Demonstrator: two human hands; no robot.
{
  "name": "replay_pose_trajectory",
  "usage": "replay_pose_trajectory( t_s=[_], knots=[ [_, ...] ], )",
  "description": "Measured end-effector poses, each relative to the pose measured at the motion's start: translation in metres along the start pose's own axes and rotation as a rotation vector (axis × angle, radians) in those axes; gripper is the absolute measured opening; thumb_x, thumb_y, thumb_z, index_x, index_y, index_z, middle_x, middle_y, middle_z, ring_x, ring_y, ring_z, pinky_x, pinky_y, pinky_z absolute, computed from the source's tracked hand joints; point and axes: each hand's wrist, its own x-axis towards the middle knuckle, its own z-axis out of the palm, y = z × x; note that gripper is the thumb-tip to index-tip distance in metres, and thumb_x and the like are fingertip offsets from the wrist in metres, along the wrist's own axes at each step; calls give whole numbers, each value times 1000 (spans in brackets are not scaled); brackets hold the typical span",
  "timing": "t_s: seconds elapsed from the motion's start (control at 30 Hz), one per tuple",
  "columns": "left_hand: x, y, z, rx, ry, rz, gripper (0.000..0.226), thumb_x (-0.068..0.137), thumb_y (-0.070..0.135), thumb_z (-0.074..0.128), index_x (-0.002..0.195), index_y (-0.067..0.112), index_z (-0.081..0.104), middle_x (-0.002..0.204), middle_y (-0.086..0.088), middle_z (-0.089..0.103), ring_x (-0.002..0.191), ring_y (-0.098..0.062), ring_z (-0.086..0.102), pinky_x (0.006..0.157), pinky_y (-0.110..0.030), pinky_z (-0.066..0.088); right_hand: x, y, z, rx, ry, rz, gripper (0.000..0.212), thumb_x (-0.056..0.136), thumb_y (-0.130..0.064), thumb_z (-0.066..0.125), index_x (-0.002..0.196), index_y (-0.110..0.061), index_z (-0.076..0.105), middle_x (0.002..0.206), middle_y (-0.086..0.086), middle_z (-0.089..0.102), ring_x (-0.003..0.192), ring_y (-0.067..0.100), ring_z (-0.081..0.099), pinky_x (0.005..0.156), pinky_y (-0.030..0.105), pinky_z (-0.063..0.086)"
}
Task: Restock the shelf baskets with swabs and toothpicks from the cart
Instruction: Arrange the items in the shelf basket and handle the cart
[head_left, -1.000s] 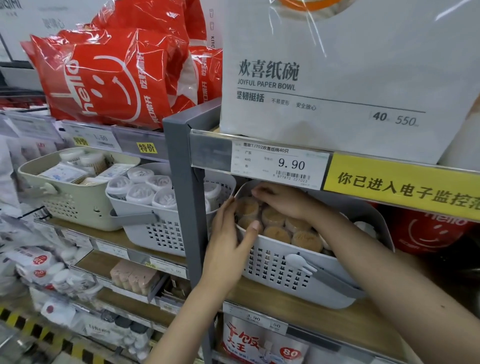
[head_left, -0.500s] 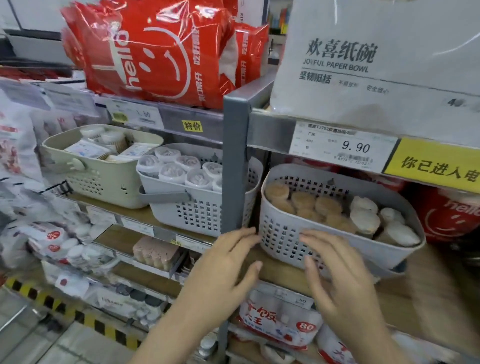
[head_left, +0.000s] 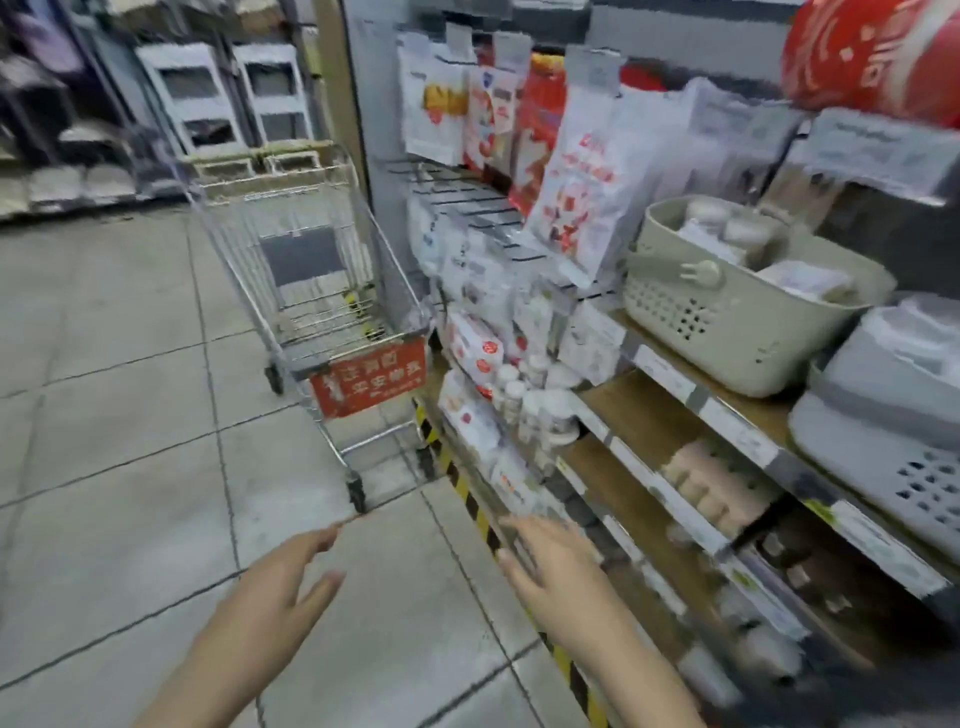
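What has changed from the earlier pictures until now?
Both hands came away from the grey basket and now hang open and empty over the floor, left hand, right hand. The view turned left toward the shopping cart. The beige basket stays on its shelf.

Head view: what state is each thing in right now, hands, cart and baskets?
Left hand: open, holds nothing.
Right hand: open, holds nothing.
Cart: upright beside the shelf; contents too blurred to tell.
Beige basket: on shelf, stocked.
Grey basket: on shelf, stocked.
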Motion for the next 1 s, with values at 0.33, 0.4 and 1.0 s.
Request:
replay_pose_trajectory(
  t_s=[0.33, 0.4, 1.0],
  knots=[
    [82, -104, -59, -120, 127, -272, 40, 93, 29, 56, 132, 20, 50, 129, 8, 56, 120, -9, 51, 97, -24, 37, 167, -75, 62, 7, -241, -103, 39, 97, -46, 41, 135, -36, 42, 137, -19, 44, 129, 5, 37, 106, 24, 33],
    [123, -107, -69, -126, 128, -247, 43, 94, 34, 52, 135, 24, 45, 134, 12, 50, 124, -6, 47, 100, -23, 36, 209, -73, 62, -4, -262, -76, 39, 98, -44, 43, 135, -36, 43, 136, -19, 44, 127, 4, 39, 104, 24, 34],
    [426, -259, -183, -211, 94, -468, 44, 94, 34, 52, 136, 23, 44, 138, 8, 48, 127, -8, 45, 101, -22, 33, 617, -165, 91, 24, -337, -110, 37, 97, -32, 49, 134, -27, 48, 133, -13, 51, 115, 3, 50, 101, 23, 40]
  ],
)
